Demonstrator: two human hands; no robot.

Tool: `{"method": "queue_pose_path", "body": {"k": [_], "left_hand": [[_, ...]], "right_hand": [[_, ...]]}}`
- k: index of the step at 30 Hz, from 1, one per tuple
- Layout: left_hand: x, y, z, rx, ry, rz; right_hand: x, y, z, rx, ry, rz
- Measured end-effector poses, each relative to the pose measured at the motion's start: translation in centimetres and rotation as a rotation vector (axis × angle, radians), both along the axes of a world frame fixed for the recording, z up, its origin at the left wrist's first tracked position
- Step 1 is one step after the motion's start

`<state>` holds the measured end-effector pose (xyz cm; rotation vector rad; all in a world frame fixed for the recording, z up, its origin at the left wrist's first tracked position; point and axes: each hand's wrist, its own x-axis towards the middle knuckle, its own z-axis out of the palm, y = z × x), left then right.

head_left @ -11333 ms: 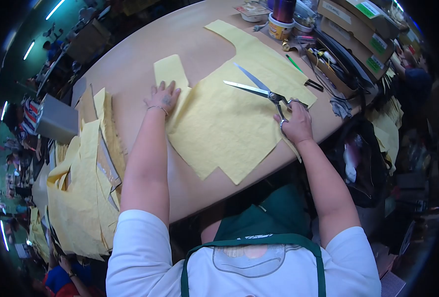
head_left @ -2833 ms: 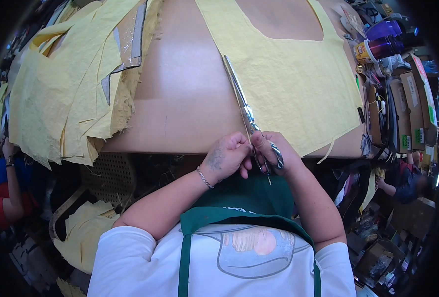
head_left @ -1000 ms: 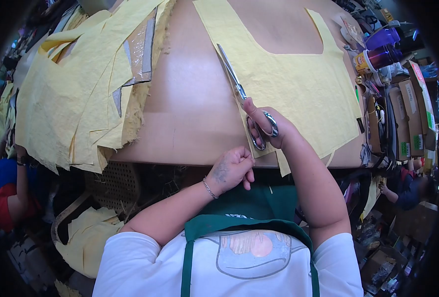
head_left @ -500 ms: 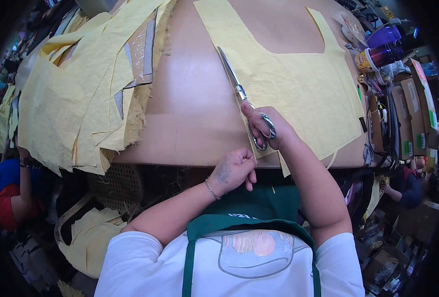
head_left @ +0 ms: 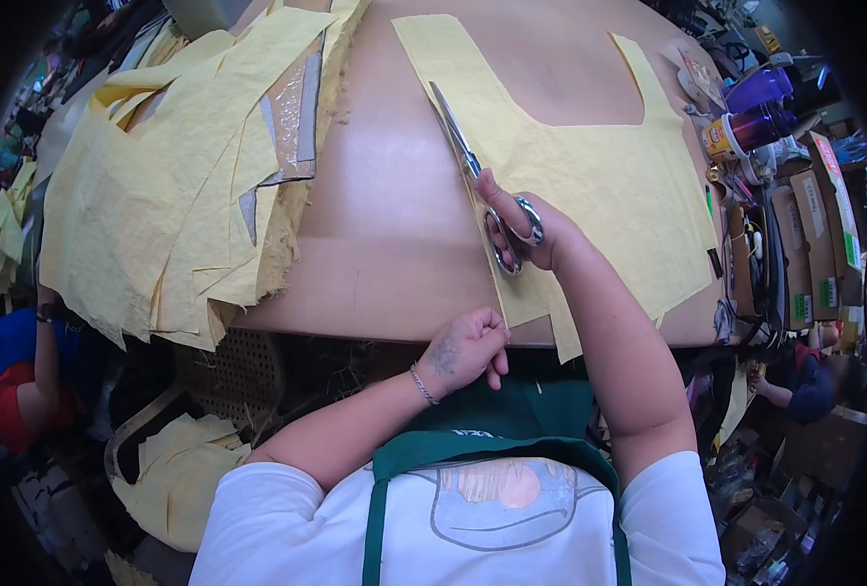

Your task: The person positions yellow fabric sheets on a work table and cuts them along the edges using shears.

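Note:
My right hand (head_left: 531, 230) is wrapped round the handles of metal scissors (head_left: 461, 137), its thumb up along the near end of the blades. The blades point away from me along the left edge of a cut yellow fabric piece (head_left: 599, 205), which has a wide U-shaped notch at its far side. At the table's front edge, below the fabric's near left corner, my left hand (head_left: 467, 350) is closed with its fingers curled. Whatever it may pinch is too small to make out.
A large pile of yellow fabric (head_left: 169, 186) covers the table's left side. Jars (head_left: 721, 137) and cardboard boxes (head_left: 814, 225) stand at the right. More fabric lies on a chair (head_left: 223, 376). Other people (head_left: 33, 361) are at the left and right edges.
The table and fabric sit slightly lower in the view. My right hand and the scissors stay along the fabric's left edge, and my left hand remains closed near the table's front edge.

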<state>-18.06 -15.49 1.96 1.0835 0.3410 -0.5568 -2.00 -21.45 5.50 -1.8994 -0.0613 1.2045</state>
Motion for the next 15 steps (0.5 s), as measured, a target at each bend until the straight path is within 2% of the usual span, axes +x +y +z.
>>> {"method": "queue_pose_path", "body": {"k": [15], "left_hand": [[0.0, 0.0, -0.2, -0.057, 0.020, 0.014]], "right_hand": [[0.5, 0.4, -1.3, -0.065, -0.100, -0.006]]}}
